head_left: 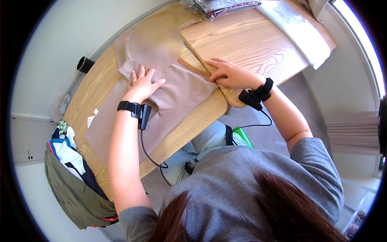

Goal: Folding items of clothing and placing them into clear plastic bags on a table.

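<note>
A dusty-pink ribbed garment (177, 82) lies partly folded on the wooden table. Under and around it spreads a smooth mauve cloth (107, 117); whether the two are one piece I cannot tell. My left hand (143, 86) rests flat on the garment, its fingers apart. At the garment's right corner, beside the table's gap, my right hand (231, 76) has its fingers bent and seems to pinch the fabric. A narrow brown curved band (192, 67) runs up from the right fingertips. A blurred patch hides the garment's far part.
Several plastic-wrapped packages (219, 6) lie at the table's far side. A clear plastic sheet (296, 34) covers the far right. Clothes fill an olive bag (72, 189) at the left. A black cylinder (85, 64) stands beyond the left edge. Cables hang from both wrist straps.
</note>
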Demonstrator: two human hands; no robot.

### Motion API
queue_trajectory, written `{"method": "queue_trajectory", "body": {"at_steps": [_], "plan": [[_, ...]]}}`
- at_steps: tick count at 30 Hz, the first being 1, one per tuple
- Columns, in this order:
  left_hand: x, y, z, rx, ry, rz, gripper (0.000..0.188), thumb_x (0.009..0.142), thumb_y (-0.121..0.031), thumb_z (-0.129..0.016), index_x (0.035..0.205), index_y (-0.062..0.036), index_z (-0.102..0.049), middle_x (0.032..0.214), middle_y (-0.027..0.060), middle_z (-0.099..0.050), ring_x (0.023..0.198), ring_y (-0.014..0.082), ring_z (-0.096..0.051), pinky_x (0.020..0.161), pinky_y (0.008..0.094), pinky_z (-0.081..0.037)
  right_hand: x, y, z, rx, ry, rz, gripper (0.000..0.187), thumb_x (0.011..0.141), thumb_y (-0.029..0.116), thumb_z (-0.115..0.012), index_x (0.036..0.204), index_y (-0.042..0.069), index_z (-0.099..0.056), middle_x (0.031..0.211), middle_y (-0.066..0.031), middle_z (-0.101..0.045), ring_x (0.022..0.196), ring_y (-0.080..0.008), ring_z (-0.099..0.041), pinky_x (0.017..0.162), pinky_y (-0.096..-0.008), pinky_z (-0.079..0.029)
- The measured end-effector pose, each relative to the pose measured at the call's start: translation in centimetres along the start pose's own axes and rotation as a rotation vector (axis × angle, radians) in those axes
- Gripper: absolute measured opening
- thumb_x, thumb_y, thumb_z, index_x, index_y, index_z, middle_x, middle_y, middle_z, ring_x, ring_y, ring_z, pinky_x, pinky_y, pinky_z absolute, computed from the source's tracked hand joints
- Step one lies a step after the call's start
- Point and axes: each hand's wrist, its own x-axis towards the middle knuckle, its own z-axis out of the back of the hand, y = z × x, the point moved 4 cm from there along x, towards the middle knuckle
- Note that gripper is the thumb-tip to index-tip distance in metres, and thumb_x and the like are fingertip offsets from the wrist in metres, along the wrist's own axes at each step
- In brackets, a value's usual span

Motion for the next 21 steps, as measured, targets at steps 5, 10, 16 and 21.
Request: {"method": "queue_trajectory", "body": {"at_steps": [5, 10, 16, 21], "plan": [[0.0, 1.8, -0.5, -0.016, -0.004, 0.052, 0.078, 0.082, -0.057, -0.055, 0.146, -0.028, -0.021, 0.155, 0.008, 0.0, 0.14, 0.0417, 0.002, 0.108, 0.0599, -0.011, -0.9, 1.8, -0.5, -0.046, 0.001, -0.1, 0.021, 0.083, 0.018, -0.06, 0.097, 0.005, -0.069, 0.138, -0.0164, -0.043, 0.134, -0.0351, -0.028, 0.107, -0.0401, -0.028], [0.2, 1.2, -0.6, -0.003, -0.006, 0.049, 0.08, 0.082, -0.056, -0.055, 0.147, -0.025, -0.019, 0.155, 0.0072, 0.001, 0.139, 0.0425, 0.002, 0.109, 0.0592, -0.01, -0.8, 1.7, -1.3, -0.089, -0.171, -0.158, 0.021, 0.079, 0.025, -0.066, 0.087, 0.006, -0.07, 0.128, -0.0128, -0.053, 0.129, -0.0336, -0.036, 0.105, -0.0402, -0.032], [1.8, 4.4, 0.6, -0.196, -0.347, -0.076, 0.058, 0.085, -0.042, -0.058, 0.13, -0.0071, -0.047, 0.13, 0.0162, -0.047, 0.121, 0.0334, -0.044, 0.099, 0.0442, -0.036, 0.1, 1.8, -2.1, -0.228, -0.223, -0.203, 0.018, 0.07, 0.028, -0.068, 0.071, 0.009, -0.068, 0.124, -0.0061, -0.058, 0.124, -0.029, -0.042, 0.099, -0.0418, -0.036], [-0.7, 4.7, 4.2, -0.537, -0.57, -0.084, 0.016, 0.082, -0.01, -0.062, 0.094, -0.0002, -0.068, 0.076, 0.0108, -0.068, 0.069, 0.0165, -0.064, 0.065, 0.0291, -0.05, -0.1, 2.7, -1.8, -0.265, -0.26, -0.312, 0.012, 0.066, 0.02, -0.063, 0.068, 0.009, -0.068, 0.124, -0.0063, -0.058, 0.123, -0.0286, -0.042, 0.098, -0.042, -0.037]]}}
